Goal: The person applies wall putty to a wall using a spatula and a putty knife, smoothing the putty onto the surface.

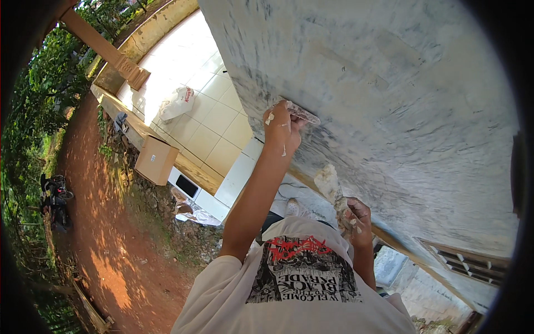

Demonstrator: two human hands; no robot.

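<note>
Pressing a putty knife [301, 111] flat against the grey skimmed wall [400, 83], the left hand [281, 131] grips its handle, while the right hand [356, 220], fingers closed around a loaded scraper [331, 186], could shed wet filler if tilted.

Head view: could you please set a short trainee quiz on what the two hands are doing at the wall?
1. True or false: the left hand presses a putty knife against the wall.
2. What does the right hand hold? A) a paint roller B) a blade loaded with white putty C) nothing
3. What brown thing stands by the edge of the tiled floor?

Key: 1 true; 2 B; 3 a cardboard box.
</note>
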